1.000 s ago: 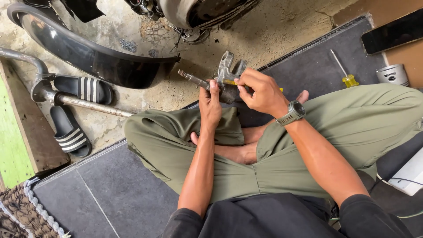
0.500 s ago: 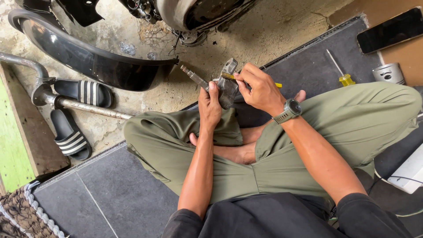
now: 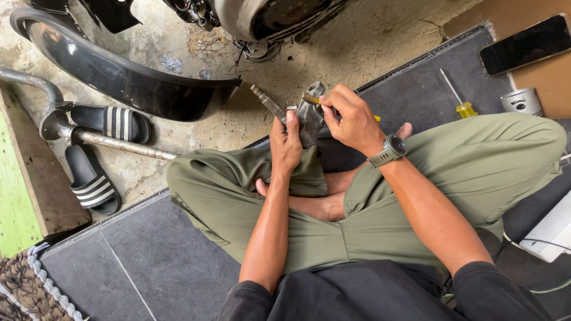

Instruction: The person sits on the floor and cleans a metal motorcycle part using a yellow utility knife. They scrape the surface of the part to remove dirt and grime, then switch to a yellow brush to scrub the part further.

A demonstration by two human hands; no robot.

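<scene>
A person sits cross-legged on grey floor tiles (image 3: 148, 261), working over the lap. The left hand (image 3: 285, 142) is closed around a grey metal engine part with a slim shaft (image 3: 309, 116), the shaft jutting up and left past the thumb. The right hand (image 3: 351, 119), a grey wristwatch (image 3: 389, 148) on its wrist, pinches a yellow-handled tool (image 3: 312, 99) whose tip meets the upper end of the metal part; the part sits between both grips, just above the knees in olive trousers (image 3: 476, 160). A curved black mudguard (image 3: 119, 83) lies on the concrete ahead, beside black striped sandals (image 3: 95, 184). Well apart to the right lie a yellow-handled screwdriver (image 3: 458, 101), a silver metal cylinder (image 3: 522, 101) and a black phone (image 3: 526, 43).
</scene>
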